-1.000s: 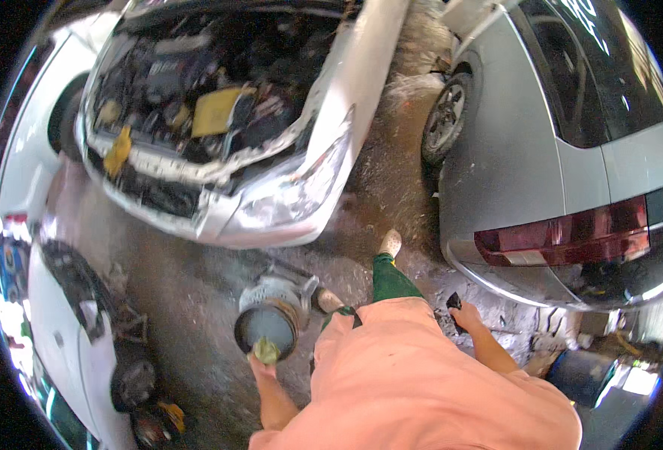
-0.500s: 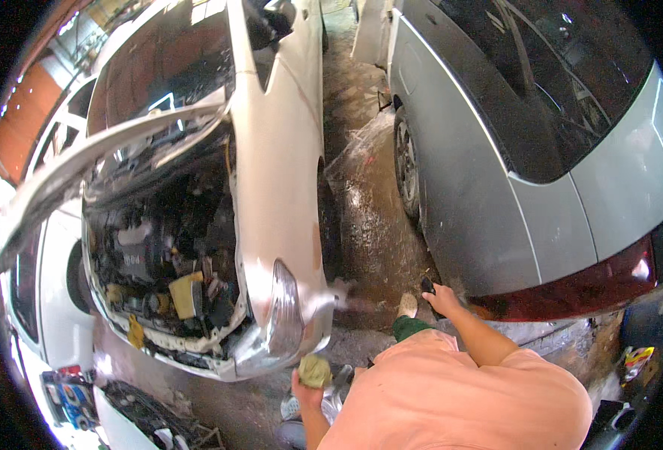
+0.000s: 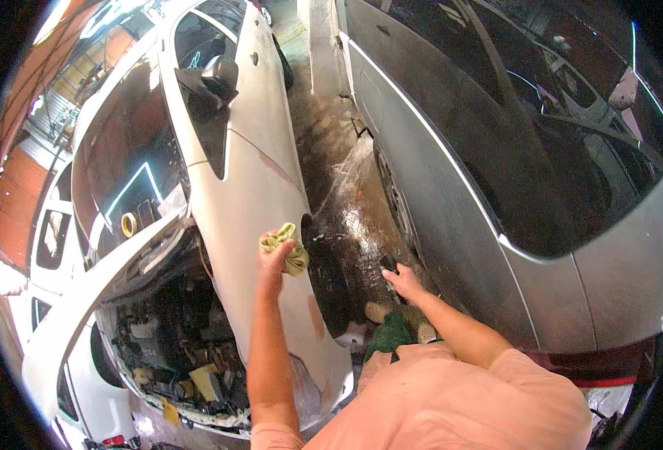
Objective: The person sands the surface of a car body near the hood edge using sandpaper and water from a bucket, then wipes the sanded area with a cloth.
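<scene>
My left hand (image 3: pixel 272 262) is closed round a crumpled yellow-green cloth (image 3: pixel 294 259), raised over the front fender of a white car (image 3: pixel 252 202). From this angle I cannot tell whether the cloth touches the paint. A small black object (image 3: pixel 388 262) sticks out of my right hand (image 3: pixel 404 281), whose fingers are wrapped round it; its kind is not clear. That hand is over the gap between the two cars, beside the flank of a grey car (image 3: pixel 451 202).
The white car's hood (image 3: pixel 114 277) stands raised over the engine bay (image 3: pixel 174 345). A roll of yellow tape (image 3: pixel 129 224) is by its windshield. Between the cars runs a narrow, wet-looking floor (image 3: pixel 354 225) with clear plastic sheeting (image 3: pixel 346 176). Another white car (image 3: pixel 102 382) stands at far left.
My left hand has moved up and forward with the cloth, from near the headlight to over the fender. I have come farther into the gap, the right hand still holding the black object.
</scene>
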